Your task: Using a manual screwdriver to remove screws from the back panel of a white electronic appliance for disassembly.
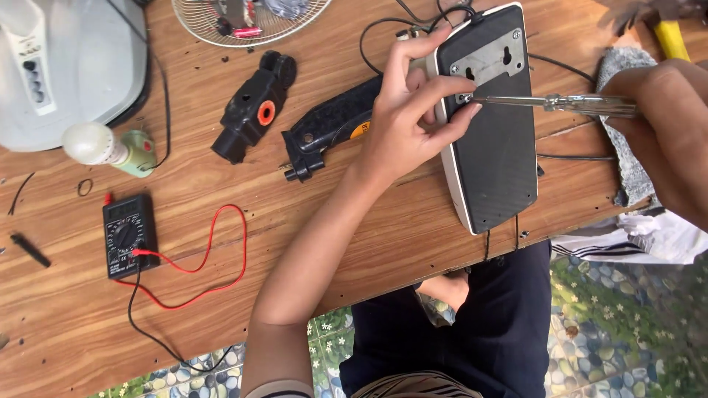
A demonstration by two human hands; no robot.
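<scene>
Black and ribbed, the flat plastic appliance casing with a white rim [493,140] lies back-up near the wooden table's [221,199] front edge. We press our left hand [409,118] against its side, fingers spread near a screw to steady it, while our right hand [664,110] grips the metal-shafted screwdriver [553,103], tip set beside the grey metal bracket [488,63]. A black multimeter with red lead [127,236] rests well apart.
</scene>
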